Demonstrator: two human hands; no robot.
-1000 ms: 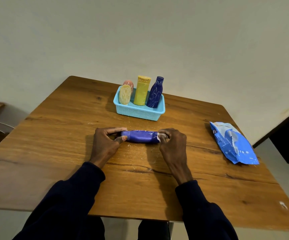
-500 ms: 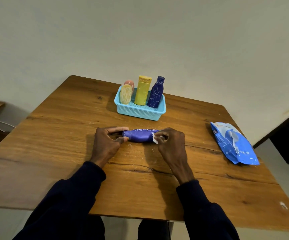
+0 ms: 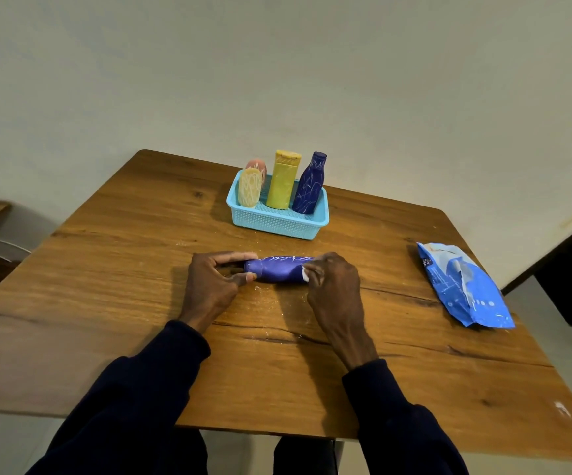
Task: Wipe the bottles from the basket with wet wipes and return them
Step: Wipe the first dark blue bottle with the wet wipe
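On table (image 3: 106, 303), sideways purple bottle (image 3: 279, 270)

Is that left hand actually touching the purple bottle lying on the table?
Touching. The head view shows the left hand with its thumb and forefinger pinching the cap end of the lying purple bottle, with no gap between them.

— What is the table (image 3: 106, 303) made of?
— Wood is seen, grained and knotted, with dark cracks, finished to a dull sheen.
— And the basket (image 3: 277, 224)?
— Plastic, moulded in a fine lattice, smooth at the rim.
— The lying bottle (image 3: 279, 269)?
— A smooth, faintly glossy surface is shown; its material cannot be told.
— The wet wipe (image 3: 305, 276)?
— Only a scrap of soft white is seen.
— The rest?
— The wipes pack (image 3: 462, 289) is of crinkled glossy film; the sleeves (image 3: 140, 389) are of matt cloth.
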